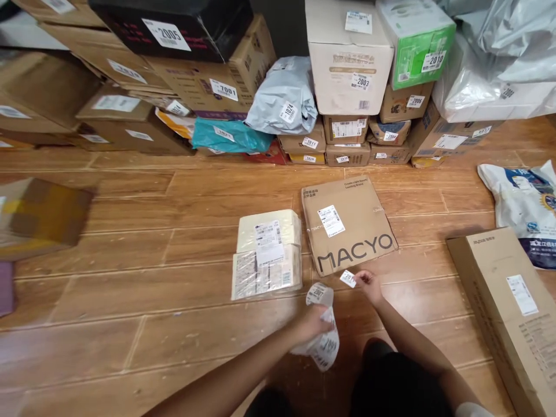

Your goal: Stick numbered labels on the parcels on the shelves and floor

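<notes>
The right hand [369,285] pinched a small number sticker [348,278] at the MACYO box's [347,223] six o'clock edge — the left hand [313,324] clutched the label strip [324,336].

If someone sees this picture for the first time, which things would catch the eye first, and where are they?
Most striking is the flat brown carton printed MACYO on the wooden floor at centre, with a pale taped parcel to its left. Just below, the right hand pinches a small numbered sticker near the carton's edge, while the left hand holds a strip of labels. Behind, a wall of numbered boxes and bags is stacked.
</notes>
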{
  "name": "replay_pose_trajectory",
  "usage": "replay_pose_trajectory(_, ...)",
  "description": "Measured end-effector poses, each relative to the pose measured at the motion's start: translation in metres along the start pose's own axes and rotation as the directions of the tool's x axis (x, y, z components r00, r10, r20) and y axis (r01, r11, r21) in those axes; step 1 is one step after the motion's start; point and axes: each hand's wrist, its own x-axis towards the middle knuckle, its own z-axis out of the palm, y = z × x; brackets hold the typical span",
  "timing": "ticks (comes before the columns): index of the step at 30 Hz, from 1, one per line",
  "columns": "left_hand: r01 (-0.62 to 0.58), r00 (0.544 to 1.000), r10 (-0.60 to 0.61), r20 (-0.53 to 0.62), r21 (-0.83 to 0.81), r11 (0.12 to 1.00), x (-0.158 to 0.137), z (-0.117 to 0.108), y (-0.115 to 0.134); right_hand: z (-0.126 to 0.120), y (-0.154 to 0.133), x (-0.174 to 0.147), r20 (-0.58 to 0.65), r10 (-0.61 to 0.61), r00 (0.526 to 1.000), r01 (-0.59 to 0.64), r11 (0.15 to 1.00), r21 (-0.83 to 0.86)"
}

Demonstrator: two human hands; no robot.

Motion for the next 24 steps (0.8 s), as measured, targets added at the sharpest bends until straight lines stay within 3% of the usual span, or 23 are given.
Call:
replay_pose_trajectory(4,-0.039,0.992,0.029,0.124,0.081,0.996,-0.045,-0.017,0.002,-0.018,0.005,0.030,-0.110,-0.021,0.994,0.007,0.992,-0.127)
replay_pose_trajectory(8,-0.005,0.987,0.006,0.158,-0.004,1.000,-0.067,-0.038,0.000,-0.015,0.011,0.039,-0.217,-0.046,0.975,-0.009,0.970,-0.244)
replay_pose_trajectory(10,0.026,0.988,-0.013,0.151,-0.082,0.996,-0.069,-0.047,-0.001,-0.013,0.015,0.035,-0.335,-0.074,0.939,-0.031,0.955,-0.296)
replay_pose_trajectory(12,0.036,0.991,-0.018,0.132,-0.136,0.990,-0.069,-0.053,0.000,-0.015,0.020,0.030,-0.471,-0.127,0.873,-0.071,0.922,-0.380)
replay_pose_trajectory(13,0.036,0.993,-0.018,0.113,-0.160,0.986,-0.069,-0.056,0.001,-0.017,0.021,0.028,-0.481,-0.155,0.863,-0.078,0.900,-0.430)
replay_pose_trajectory(17,-0.034,0.997,0.050,0.053,-0.265,0.964,-0.068,-0.061,0.000,-0.015,0.003,0.023,-0.232,-0.182,0.955,0.034,0.850,-0.525)
replay_pose_trajectory(20,-0.106,0.994,0.112,0.001,-0.314,0.944,-0.065,-0.063,-0.006,0.007,-0.043,0.001,-0.156,-0.146,0.977,0.075,0.919,-0.387)
replay_pose_trajectory(21,-0.139,0.990,0.134,-0.039,-0.328,0.934,-0.064,-0.064,-0.009,0.016,-0.064,-0.011,-0.031,-0.134,0.990,0.119,0.949,-0.291)
replay_pose_trajectory(22,-0.179,0.984,0.162,-0.077,-0.345,0.922,-0.062,-0.065,-0.011,0.026,-0.085,-0.023,0.162,-0.131,0.978,0.160,0.970,-0.181)
replay_pose_trajectory(23,-0.221,0.975,0.193,-0.112,-0.360,0.907,-0.061,-0.065,-0.013,0.036,-0.106,-0.034,0.351,-0.138,0.926,0.179,0.980,-0.088)
replay_pose_trajectory(24,-0.258,0.965,0.222,-0.137,-0.372,0.891,-0.059,-0.066,-0.014,0.044,-0.125,-0.044,0.462,-0.150,0.874,0.185,0.982,-0.033)
